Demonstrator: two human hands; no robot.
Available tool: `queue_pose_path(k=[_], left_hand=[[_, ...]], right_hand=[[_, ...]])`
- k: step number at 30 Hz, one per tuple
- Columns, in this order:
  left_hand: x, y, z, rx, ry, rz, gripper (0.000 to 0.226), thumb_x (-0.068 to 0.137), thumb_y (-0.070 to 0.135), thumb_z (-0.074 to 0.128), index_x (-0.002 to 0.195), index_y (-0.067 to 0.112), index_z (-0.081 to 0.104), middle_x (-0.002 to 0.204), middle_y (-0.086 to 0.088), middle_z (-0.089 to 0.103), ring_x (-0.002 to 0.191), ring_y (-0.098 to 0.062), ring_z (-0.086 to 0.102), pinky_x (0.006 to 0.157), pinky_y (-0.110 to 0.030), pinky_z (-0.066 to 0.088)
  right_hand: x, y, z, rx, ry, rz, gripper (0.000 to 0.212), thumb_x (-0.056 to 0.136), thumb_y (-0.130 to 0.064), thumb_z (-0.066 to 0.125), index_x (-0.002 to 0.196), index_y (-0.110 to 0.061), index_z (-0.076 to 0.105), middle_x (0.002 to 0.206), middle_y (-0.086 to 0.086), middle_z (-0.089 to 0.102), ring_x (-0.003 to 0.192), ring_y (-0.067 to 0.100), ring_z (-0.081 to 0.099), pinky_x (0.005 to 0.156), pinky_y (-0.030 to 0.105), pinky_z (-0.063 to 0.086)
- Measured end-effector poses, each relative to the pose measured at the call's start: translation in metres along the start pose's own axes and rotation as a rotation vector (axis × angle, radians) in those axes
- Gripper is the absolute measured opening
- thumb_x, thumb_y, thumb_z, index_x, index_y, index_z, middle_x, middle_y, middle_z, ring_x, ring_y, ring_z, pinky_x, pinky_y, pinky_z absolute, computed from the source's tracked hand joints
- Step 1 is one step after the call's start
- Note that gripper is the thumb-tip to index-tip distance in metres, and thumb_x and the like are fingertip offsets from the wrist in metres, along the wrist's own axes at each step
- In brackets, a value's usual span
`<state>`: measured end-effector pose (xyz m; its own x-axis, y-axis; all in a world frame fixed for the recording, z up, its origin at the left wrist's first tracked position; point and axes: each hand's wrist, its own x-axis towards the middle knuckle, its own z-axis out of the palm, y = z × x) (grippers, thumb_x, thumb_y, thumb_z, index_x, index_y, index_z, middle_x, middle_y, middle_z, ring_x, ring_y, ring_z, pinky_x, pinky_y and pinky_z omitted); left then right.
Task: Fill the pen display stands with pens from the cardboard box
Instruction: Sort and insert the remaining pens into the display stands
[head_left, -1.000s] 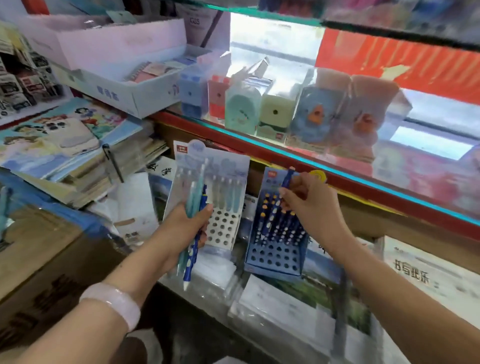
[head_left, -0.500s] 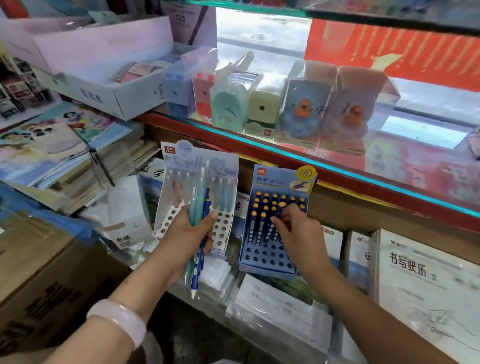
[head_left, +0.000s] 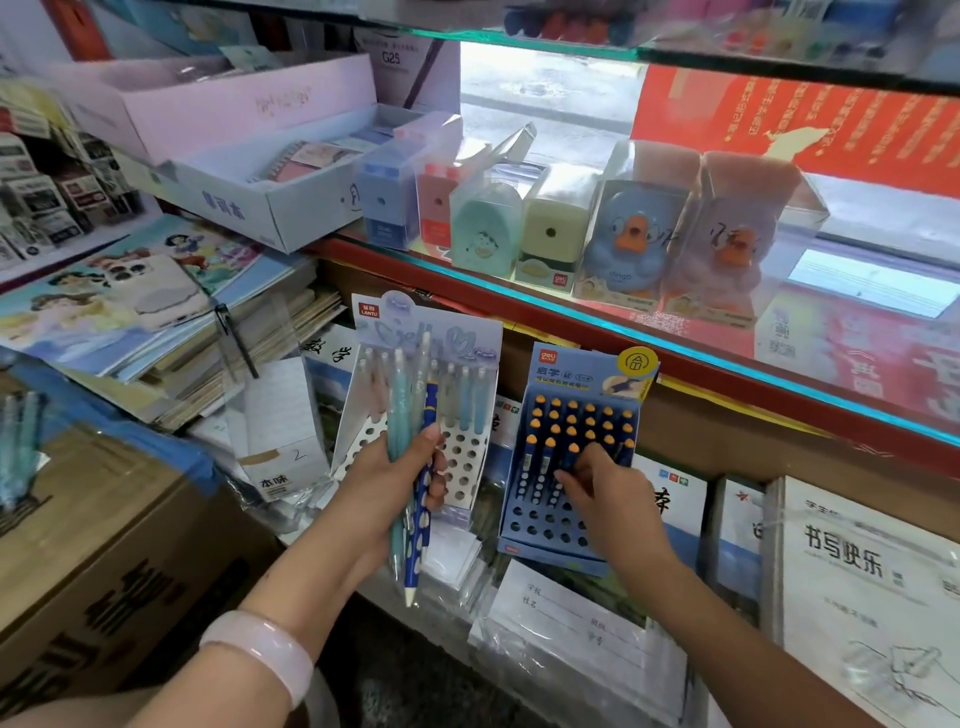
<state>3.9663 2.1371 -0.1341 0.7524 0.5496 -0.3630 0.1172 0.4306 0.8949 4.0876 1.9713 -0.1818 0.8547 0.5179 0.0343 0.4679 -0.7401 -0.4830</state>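
Note:
My left hand (head_left: 387, 486) grips a bundle of pens (head_left: 415, 525), several teal ones and a dark blue one with white dots, tips pointing down. Behind it leans a pale lavender pen stand (head_left: 457, 457) with a few pastel pens and many bare holes. To its right stands a blue pen stand (head_left: 584, 371), its upper rows filled with dark blue, orange-capped pens. My right hand (head_left: 610, 501) is at the stand's middle rows, fingertips pinching the top of a blue pen (head_left: 571, 457) that sits in a hole. The cardboard box (head_left: 98, 551) is at the lower left.
A glass shelf (head_left: 675, 332) with boxed sharpeners and duck figures hangs just above the stands. Stacked notebooks (head_left: 171, 322) lie to the left. Wrapped exercise books (head_left: 862, 587) and paper packs surround the stands on the lower shelf.
My right hand has come down from the top of the blue stand to its middle rows, lowering a blue pen into a hole. The left hand keeps hold of its bundle.

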Motion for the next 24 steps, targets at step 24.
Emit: queue_pose_path(k=[24], left_hand=[[-0.010,-0.002,-0.006,0.066,0.020,0.009,0.007,0.092,0.008,0.053,0.095,0.006,0.059,0.065,-0.009,0.067,0.052,-0.019,0.063,0.052,-0.029,0.057]], right_hand=[[0.008,-0.068,-0.058,0.919,-0.036,0.001,0.011,0.093,-0.015,0.055,0.084,-0.012,0.062,0.072,0.001,0.065,0.065,0.008,0.065,0.065,0.018,0.055]])
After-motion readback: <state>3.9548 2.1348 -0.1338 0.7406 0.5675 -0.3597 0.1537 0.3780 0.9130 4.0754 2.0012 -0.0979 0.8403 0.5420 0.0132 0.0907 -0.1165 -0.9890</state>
